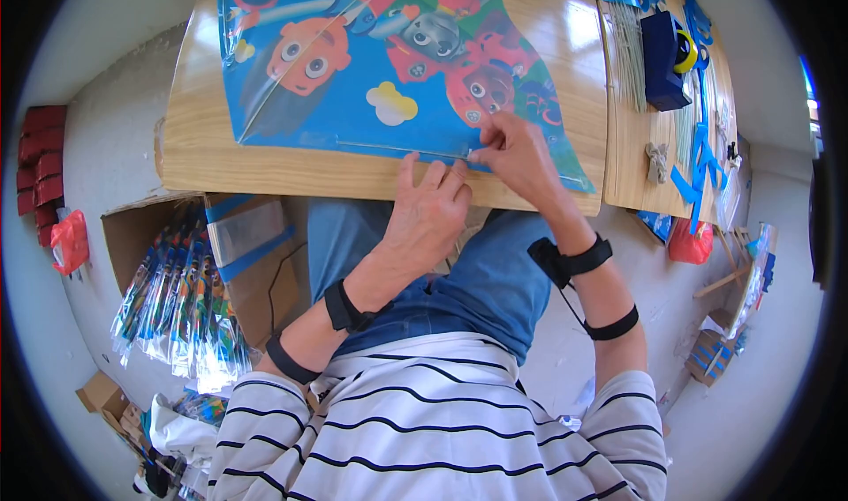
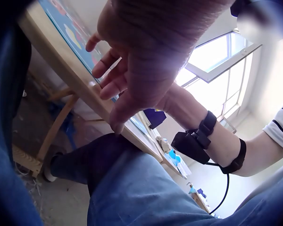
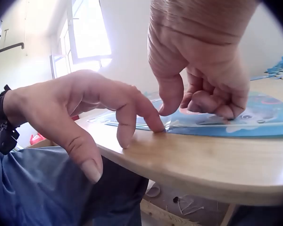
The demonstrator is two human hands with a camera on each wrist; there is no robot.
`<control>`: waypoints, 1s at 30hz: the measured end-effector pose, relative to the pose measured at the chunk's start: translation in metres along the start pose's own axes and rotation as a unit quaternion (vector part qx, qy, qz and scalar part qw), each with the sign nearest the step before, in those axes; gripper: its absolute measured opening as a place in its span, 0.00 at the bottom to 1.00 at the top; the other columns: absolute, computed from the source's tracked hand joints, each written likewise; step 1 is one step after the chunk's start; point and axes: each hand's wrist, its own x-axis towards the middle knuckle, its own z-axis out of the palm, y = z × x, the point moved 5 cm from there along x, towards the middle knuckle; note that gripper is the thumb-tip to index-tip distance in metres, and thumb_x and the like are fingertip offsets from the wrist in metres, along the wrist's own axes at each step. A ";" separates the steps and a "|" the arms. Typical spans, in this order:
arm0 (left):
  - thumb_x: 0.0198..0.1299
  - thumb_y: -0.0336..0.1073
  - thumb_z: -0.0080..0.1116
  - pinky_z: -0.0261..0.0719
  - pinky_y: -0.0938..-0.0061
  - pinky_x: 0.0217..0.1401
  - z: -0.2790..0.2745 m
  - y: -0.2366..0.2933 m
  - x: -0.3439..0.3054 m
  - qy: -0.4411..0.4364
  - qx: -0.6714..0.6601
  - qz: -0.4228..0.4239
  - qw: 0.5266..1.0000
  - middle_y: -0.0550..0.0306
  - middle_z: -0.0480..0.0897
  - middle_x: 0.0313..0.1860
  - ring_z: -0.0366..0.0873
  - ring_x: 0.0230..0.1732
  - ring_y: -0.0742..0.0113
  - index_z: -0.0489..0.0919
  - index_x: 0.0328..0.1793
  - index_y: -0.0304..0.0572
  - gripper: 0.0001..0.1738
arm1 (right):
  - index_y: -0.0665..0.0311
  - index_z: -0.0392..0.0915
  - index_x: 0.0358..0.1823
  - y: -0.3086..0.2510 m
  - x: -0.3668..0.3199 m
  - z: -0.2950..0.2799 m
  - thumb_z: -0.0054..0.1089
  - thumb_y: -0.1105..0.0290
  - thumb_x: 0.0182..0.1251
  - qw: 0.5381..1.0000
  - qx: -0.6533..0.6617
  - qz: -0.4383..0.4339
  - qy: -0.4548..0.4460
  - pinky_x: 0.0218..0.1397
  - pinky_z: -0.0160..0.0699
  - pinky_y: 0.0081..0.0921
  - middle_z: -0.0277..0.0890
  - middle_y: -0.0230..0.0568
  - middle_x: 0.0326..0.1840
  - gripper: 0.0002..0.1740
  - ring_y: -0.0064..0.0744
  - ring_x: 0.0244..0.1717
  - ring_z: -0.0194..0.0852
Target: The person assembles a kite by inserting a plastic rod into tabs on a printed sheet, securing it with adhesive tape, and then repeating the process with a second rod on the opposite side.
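Observation:
A blue plastic kite sail [image 1: 353, 104] printed with cartoon characters lies on the wooden table, its lower edge close to the table's front. Along that edge runs a thin pale rod [image 1: 397, 147]. My right hand [image 1: 521, 157] pinches the sail's edge by the rod's right end, thumb and index finger together; in the right wrist view its other fingers curl over the print. My left hand [image 1: 428, 205] touches the same edge with its fingertips, just left of the right thumb. Its thumb [image 3: 87, 157] hangs free beside the table edge. What lies between the right fingertips is mostly hidden.
At the right of the table are a bundle of thin rods [image 1: 625, 46], a dark blue tape dispenser [image 1: 662, 64] and blue ribbons [image 1: 702, 161]. A cardboard box [image 1: 252, 271] of packed kites stands at the lower left. The table's front edge [image 3: 217, 181] is rounded.

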 end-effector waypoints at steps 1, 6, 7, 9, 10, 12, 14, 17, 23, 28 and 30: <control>0.41 0.36 0.77 0.60 0.38 0.77 0.001 0.000 0.000 0.006 0.002 0.003 1.000 0.50 0.78 0.68 0.74 0.62 0.54 0.84 0.46 0.39 0.23 | 0.68 0.79 0.32 -0.007 -0.005 0.004 0.79 0.73 0.49 1.000 -0.013 0.013 0.007 0.36 0.76 0.34 0.79 0.42 0.27 0.15 0.38 0.31 0.78; 0.48 0.33 0.68 0.60 0.38 0.76 0.001 0.001 -0.001 0.020 0.030 0.002 0.999 0.48 0.79 0.67 0.74 0.61 0.55 0.84 0.45 0.39 0.16 | 0.63 0.80 0.30 -0.010 0.002 0.022 0.81 0.66 0.49 0.989 -0.128 0.062 0.032 0.35 0.76 0.38 0.81 0.42 0.26 0.16 0.41 0.31 0.81; 0.49 0.33 0.66 0.60 0.37 0.76 0.002 0.001 -0.001 0.024 0.026 0.001 0.999 0.48 0.78 0.67 0.74 0.61 0.55 0.84 0.44 0.39 0.15 | 0.62 0.80 0.30 -0.010 0.004 0.022 0.81 0.64 0.49 0.986 -0.139 0.084 0.029 0.36 0.76 0.42 0.82 0.43 0.27 0.16 0.46 0.33 0.82; 0.50 0.32 0.64 0.61 0.37 0.76 0.004 0.002 -0.002 0.033 0.014 0.002 0.999 0.47 0.78 0.68 0.74 0.61 0.55 0.84 0.43 0.38 0.13 | 0.61 0.81 0.30 -0.010 0.005 0.022 0.80 0.62 0.51 0.983 -0.143 0.107 0.032 0.38 0.77 0.46 0.84 0.44 0.29 0.16 0.51 0.35 0.84; 0.50 0.32 0.64 0.61 0.36 0.76 0.005 0.002 -0.002 0.033 0.013 0.003 0.999 0.47 0.78 0.68 0.75 0.61 0.54 0.84 0.43 0.38 0.13 | 0.60 0.81 0.30 -0.010 0.005 0.021 0.80 0.62 0.51 0.984 -0.136 0.108 0.040 0.37 0.77 0.45 0.84 0.44 0.29 0.15 0.50 0.35 0.84; 0.50 0.32 0.65 0.61 0.35 0.75 0.006 0.002 -0.003 0.033 0.008 0.005 0.999 0.47 0.78 0.68 0.75 0.61 0.54 0.84 0.44 0.38 0.14 | 0.60 0.82 0.31 -0.005 0.007 0.019 0.80 0.62 0.52 0.983 -0.126 0.112 0.071 0.37 0.78 0.45 0.84 0.43 0.29 0.15 0.50 0.34 0.84; 0.51 0.32 0.66 0.62 0.38 0.76 0.000 0.001 -0.005 0.028 -0.016 0.002 0.999 0.46 0.77 0.68 0.74 0.63 0.52 0.83 0.44 0.36 0.14 | 0.60 0.82 0.31 -0.005 0.008 0.020 0.79 0.62 0.53 0.979 -0.119 0.117 0.113 0.36 0.78 0.44 0.84 0.42 0.29 0.14 0.49 0.34 0.84; 0.52 0.32 0.67 0.67 0.45 0.73 -0.018 -0.013 -0.012 0.048 -0.130 -0.008 0.990 0.45 0.79 0.65 0.75 0.64 0.49 0.82 0.44 0.35 0.14 | 0.61 0.83 0.32 -0.016 0.003 0.024 0.78 0.63 0.55 0.986 -0.065 0.064 0.140 0.36 0.78 0.43 0.84 0.43 0.28 0.13 0.48 0.33 0.84; 0.55 0.31 0.72 0.81 0.65 0.42 -0.054 -0.131 -0.038 0.146 -0.217 -0.241 0.935 0.48 0.85 0.36 0.83 0.36 0.57 0.80 0.41 0.36 0.11 | 0.62 0.83 0.31 -0.056 0.005 0.059 0.76 0.65 0.55 0.998 -0.037 0.026 0.042 0.37 0.79 0.43 0.84 0.44 0.28 0.11 0.48 0.33 0.84; 0.52 0.33 0.77 0.77 0.66 0.33 -0.067 -0.187 -0.027 0.108 -0.196 -0.303 0.926 0.51 0.82 0.26 0.80 0.27 0.60 0.80 0.34 0.36 0.14 | 0.61 0.83 0.30 -0.071 0.016 0.088 0.76 0.65 0.54 0.998 -0.063 0.027 0.013 0.38 0.79 0.44 0.84 0.47 0.29 0.10 0.51 0.35 0.85; 0.51 0.34 0.78 0.76 0.64 0.32 -0.063 -0.189 -0.023 0.085 -0.173 -0.317 0.929 0.51 0.82 0.25 0.80 0.27 0.58 0.80 0.32 0.37 0.15 | 0.61 0.83 0.30 -0.071 0.017 0.091 0.76 0.65 0.54 0.996 -0.083 0.036 0.009 0.38 0.79 0.44 0.85 0.48 0.29 0.10 0.52 0.36 0.85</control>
